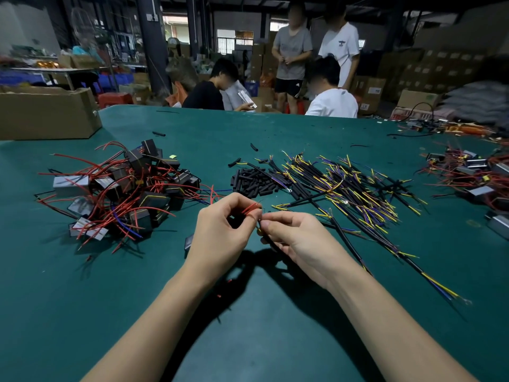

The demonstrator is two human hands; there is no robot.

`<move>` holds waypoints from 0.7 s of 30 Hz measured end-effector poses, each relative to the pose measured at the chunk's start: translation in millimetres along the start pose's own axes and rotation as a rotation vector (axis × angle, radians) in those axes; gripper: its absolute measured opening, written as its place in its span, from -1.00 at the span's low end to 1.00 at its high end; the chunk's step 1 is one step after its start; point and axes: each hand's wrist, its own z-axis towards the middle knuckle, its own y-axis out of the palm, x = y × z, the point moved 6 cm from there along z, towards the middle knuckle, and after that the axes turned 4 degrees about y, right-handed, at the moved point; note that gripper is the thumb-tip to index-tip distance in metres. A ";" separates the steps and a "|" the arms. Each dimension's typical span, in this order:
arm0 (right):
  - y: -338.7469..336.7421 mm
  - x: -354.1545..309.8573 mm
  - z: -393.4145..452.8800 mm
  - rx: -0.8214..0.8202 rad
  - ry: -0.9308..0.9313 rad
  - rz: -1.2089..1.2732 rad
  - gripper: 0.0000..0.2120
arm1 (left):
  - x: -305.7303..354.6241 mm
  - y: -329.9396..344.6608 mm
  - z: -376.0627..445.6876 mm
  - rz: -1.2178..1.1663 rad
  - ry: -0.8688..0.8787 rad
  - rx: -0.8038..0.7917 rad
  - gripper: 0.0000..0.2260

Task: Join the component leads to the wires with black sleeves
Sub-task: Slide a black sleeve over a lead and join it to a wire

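Observation:
My left hand (220, 230) pinches the red leads (251, 208) of a small component (189, 241), whose body shows partly under the hand. My right hand (297, 238) grips a black-sheathed wire (271, 245) and its thumb and fingers meet the red leads at the wire's tip. Both hands hover just above the green table (248, 312). A heap of short black sleeves (252, 181) lies beyond the hands. To its right spreads a pile of black wires with yellow and blue ends (344, 186). A pile of black components with red leads (121, 188) sits at the left.
A cardboard box (46, 114) stands at the table's far left corner. Another heap of components with red wires (473, 177) lies at the right edge. Loose sleeves (254, 146) are scattered mid-table. Several people sit and stand behind the far edge.

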 end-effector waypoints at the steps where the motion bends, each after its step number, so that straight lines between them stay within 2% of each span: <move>1: -0.1 0.3 -0.1 -0.008 0.007 -0.010 -0.87 | 0.2 0.0 -0.2 0.003 0.003 -0.003 -0.89; 12: -5.2 -3.0 -2.2 -0.009 -0.003 -0.179 -0.83 | 8.5 2.5 -1.0 0.108 0.113 -0.092 -0.90; 18: -0.3 -7.4 -3.5 0.032 -0.087 -0.324 -0.84 | -0.8 -0.6 3.4 -0.093 -0.043 -0.112 -0.94; 21: -1.7 -7.6 -2.8 0.075 -0.101 -0.274 -0.84 | 1.9 0.7 1.8 -0.058 -0.002 -0.111 -0.94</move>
